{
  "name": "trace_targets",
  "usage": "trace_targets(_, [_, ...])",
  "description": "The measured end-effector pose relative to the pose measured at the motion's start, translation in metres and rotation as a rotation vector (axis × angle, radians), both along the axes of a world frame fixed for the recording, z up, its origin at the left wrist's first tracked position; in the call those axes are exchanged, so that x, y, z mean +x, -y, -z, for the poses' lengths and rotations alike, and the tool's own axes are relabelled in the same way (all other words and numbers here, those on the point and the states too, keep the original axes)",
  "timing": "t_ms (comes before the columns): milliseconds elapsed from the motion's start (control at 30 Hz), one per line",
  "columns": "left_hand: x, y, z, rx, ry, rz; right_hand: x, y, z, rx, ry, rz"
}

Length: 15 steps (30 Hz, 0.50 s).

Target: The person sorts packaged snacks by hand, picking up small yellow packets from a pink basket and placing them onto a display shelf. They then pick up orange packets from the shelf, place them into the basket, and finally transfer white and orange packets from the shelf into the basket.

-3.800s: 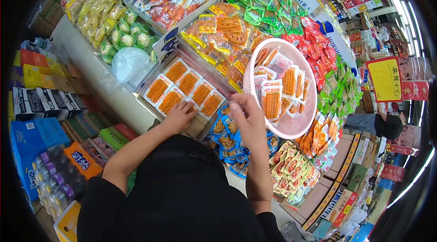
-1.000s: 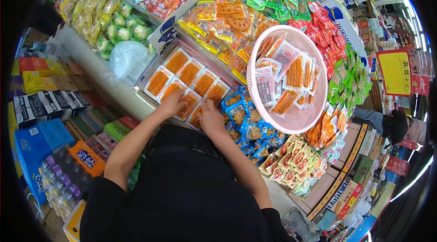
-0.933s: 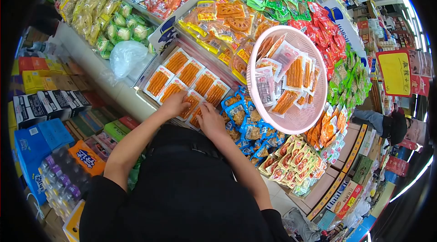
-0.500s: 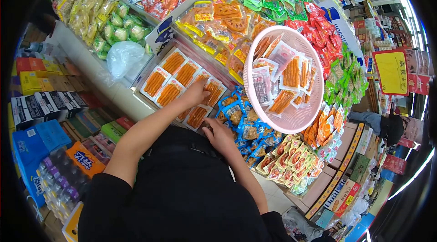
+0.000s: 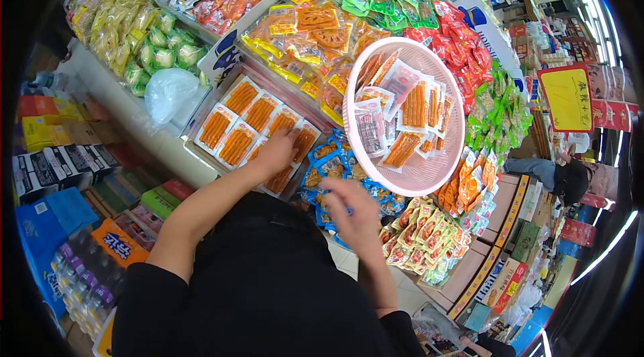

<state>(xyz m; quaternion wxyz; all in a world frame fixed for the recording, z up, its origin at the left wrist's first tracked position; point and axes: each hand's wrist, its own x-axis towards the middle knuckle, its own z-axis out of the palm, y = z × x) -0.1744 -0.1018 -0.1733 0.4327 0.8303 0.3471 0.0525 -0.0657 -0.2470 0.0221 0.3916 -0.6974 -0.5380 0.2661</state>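
My left hand (image 5: 275, 150) lies flat on clear packets of orange snack sticks (image 5: 243, 96) laid out in rows in a display box. My right hand (image 5: 350, 209) hovers, blurred, with fingers spread over a pile of blue snack packets (image 5: 327, 166); it holds nothing that I can make out. A round pink plastic basket (image 5: 416, 186) rests tilted on the display to the right, holding several clear packets of orange sticks (image 5: 414, 105).
Bins of yellow, green, red and orange snack packets (image 5: 315, 21) fill the stand. Boxed goods and bottles (image 5: 74, 256) are stacked at lower left. A yellow price sign (image 5: 567, 96) stands right; a person in black (image 5: 567, 179) crouches beyond it.
My right hand has left the orange-stick packets and moved right and down over the blue packets. My left hand slid right along the orange packets. The view shifted slightly.
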Motion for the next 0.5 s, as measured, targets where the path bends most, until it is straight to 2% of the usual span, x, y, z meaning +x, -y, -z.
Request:
trace_targets(67, [-0.005, 0.003, -0.005, 0.163, 0.086, 0.035, 0.028, -0.003, -0.012, 0.066, 0.038, 0.266])
trace_targets(100, [-0.007, 0.004, -0.006, 0.163, 0.091, 0.039, 0.044, -0.012, -0.016, 0.072, 0.014, 0.442])
trace_targets(133, [-0.01, 0.006, -0.008, 0.144, 0.124, 0.03, 0.07, -0.015, -0.013, 0.004, 0.104, 0.483])
trace_targets(200, [-0.019, 0.008, -0.007, 0.129, 0.16, 0.02, 0.113, -0.025, -0.003, -0.006, 0.524, 0.517])
trace_targets(233, [-0.025, 0.009, -0.006, 0.111, 0.168, 0.033, 0.134, -0.025, 0.005, -0.002, 0.526, 0.516])
trace_targets(300, [-0.035, 0.009, -0.007, 0.098, 0.18, 0.039, 0.165, -0.029, 0.018, 0.049, 1.032, 0.515])
trace_targets(333, [-0.041, 0.009, -0.009, 0.044, 0.176, 0.037, 0.173, -0.032, 0.022, 0.052, 1.032, 0.513])
trace_targets(400, [-0.05, 0.009, -0.009, -0.008, 0.174, 0.035, 0.18, -0.043, 0.023, -0.213, 0.642, 0.546])
trace_targets(500, [-0.06, 0.011, -0.004, -0.028, 0.188, -0.016, 0.185, -0.055, 0.022, -0.332, 0.654, 0.597])
